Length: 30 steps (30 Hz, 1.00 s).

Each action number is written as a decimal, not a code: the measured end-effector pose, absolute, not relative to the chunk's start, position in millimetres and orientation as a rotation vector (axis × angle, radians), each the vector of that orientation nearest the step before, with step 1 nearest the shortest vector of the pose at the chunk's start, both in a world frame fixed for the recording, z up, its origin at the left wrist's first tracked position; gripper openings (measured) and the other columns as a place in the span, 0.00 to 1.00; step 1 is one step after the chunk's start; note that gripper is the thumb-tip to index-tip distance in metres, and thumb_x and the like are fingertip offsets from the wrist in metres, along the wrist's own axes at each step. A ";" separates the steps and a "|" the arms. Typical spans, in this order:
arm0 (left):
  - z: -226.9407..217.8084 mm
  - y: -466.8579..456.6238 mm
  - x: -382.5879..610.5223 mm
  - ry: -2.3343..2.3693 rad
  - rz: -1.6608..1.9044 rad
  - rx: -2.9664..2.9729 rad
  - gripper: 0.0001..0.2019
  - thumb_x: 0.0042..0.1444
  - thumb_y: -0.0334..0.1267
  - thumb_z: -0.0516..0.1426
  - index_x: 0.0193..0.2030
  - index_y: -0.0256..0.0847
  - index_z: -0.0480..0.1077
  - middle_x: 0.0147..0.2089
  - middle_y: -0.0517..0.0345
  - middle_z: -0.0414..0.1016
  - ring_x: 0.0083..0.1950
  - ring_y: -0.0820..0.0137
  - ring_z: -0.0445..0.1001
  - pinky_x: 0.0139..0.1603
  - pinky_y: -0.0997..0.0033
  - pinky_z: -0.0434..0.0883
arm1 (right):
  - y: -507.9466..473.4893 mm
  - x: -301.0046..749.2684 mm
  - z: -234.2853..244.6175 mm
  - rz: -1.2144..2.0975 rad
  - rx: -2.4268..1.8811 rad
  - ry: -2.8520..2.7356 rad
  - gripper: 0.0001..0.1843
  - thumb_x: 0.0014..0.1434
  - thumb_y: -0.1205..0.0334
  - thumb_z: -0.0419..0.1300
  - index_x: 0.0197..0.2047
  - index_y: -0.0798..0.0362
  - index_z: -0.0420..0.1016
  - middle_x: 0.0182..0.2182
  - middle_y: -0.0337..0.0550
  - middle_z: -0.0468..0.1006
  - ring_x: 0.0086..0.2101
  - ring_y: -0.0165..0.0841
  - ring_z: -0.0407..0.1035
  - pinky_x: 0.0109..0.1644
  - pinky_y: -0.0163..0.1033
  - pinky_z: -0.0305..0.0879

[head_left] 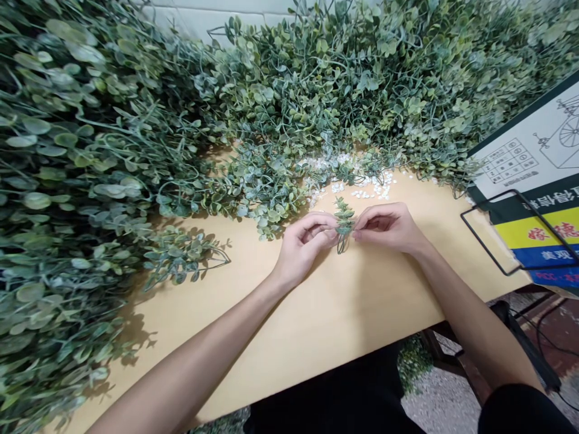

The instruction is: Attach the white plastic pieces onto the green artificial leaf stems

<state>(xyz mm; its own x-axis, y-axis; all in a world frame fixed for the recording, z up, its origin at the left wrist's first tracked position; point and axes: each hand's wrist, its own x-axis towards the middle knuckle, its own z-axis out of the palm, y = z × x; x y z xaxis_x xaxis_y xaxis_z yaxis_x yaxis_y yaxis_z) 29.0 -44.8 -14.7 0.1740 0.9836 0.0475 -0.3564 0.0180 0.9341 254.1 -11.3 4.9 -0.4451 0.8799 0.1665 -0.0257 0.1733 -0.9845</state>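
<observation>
A small artificial green sprig [344, 220] stands upright between my two hands above the tan table [325, 313]. My left hand [304, 242] pinches its lower stem from the left. My right hand [387, 226] pinches the same sprig from the right, fingertips meeting at the stem. Just beyond the hands lies a scatter of small white bits [362, 184] on the table.
Heaps of artificial leafy sprigs [113, 163] cover the left and back of the table. A loose sprig [187, 256] lies left of my hands. A printed carton [538, 199] with a black wire frame [511, 232] stands at the right edge. The table's near edge is close to my body.
</observation>
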 end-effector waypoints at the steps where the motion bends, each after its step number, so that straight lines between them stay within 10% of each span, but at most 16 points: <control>1: -14.3 -44.8 29.3 0.816 1.241 1.061 0.05 0.57 0.37 0.69 0.40 0.41 0.83 0.47 0.52 0.79 0.46 0.66 0.79 0.48 0.65 0.78 | -11.6 253.8 5.1 1.387 -0.829 -1.621 0.09 0.51 0.65 0.78 0.36 0.53 0.86 0.33 0.41 0.85 0.32 0.30 0.79 0.38 0.35 0.79; 30: -5.0 -47.1 34.8 0.842 1.284 1.148 0.12 0.51 0.38 0.73 0.39 0.41 0.76 0.42 0.53 0.77 0.46 0.67 0.78 0.48 0.67 0.76 | -13.4 251.2 6.1 1.434 -0.891 -1.562 0.16 0.45 0.59 0.82 0.34 0.53 0.84 0.32 0.41 0.84 0.32 0.31 0.79 0.38 0.35 0.79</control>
